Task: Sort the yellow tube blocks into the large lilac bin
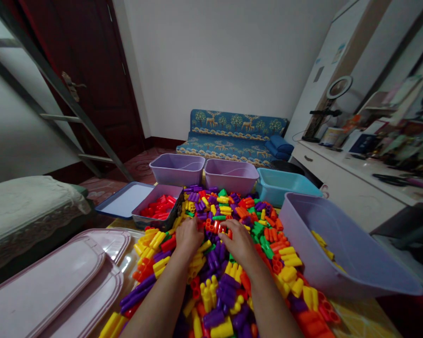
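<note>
Loose plastic tube-shaped building blocks (216, 256) in red, orange, yellow, purple and green lie heaped across the table in front of me. My left hand (190, 233) is in the middle of the heap, its fingers curled down; what they hold, if anything, is hidden. To its right, my right hand (238, 238) bends its thumb and fingers around a red tube block (218, 227). Beyond my left hand, a box (174, 217) holds red blocks (158, 208). On the right a large lilac bin (303, 249) has a few yellow blocks (323, 245) inside.
Two purple bins (176, 174) (231, 176) and a turquoise bin (285, 188) line the far side. Pale lids (45, 286) and a blue-rimmed tray (125, 199) lie left. Further off are a patterned sofa (229, 136), a metal ladder (74, 108) and a cluttered white cabinet (348, 180).
</note>
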A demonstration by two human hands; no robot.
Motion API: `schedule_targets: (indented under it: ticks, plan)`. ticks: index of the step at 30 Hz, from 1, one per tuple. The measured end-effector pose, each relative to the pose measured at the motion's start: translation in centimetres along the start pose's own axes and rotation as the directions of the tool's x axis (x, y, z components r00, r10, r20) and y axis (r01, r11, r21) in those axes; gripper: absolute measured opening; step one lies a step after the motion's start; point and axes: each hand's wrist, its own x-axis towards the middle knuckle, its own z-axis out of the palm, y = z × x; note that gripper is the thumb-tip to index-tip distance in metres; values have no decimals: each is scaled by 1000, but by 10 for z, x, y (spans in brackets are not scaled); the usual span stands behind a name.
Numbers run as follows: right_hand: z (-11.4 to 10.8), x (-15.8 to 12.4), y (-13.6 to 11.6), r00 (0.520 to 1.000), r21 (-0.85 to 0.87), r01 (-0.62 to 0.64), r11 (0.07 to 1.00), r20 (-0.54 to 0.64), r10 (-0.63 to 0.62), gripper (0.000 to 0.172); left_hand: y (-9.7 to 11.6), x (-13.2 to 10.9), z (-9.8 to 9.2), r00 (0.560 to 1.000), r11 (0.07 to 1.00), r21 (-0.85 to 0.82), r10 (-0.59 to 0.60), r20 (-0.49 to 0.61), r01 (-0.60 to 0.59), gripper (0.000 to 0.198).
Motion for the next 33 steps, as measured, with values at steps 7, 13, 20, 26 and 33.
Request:
schedule_targets:
  ticks: [7,13,20,26,33]
  plan:
    - [0,0,0,1000,3,-5,1000,3,5,25,-4,3,3,1000,999,-42,-6,-12,6,23]
    - [0,0,-1,1000,3,-16,1000,-7,16,24,-13,21,11,990,587,-798,-93,102,138,16]
    - [0,-1,-2,1000,-3,-19,1000,0,19,24,-11,24,5,952,-256,-954,-218,213,155,19]
    - [0,-1,-2,1000,-1,-8,1000,6,8,23,-7,25,-17,930,-590,-797,-351,108,-130,14]
    - [0,-1,-1,1000,-19,-6,1000,12,6,24,-10,17,-23,964,-648,-754,-254,77,-111,12]
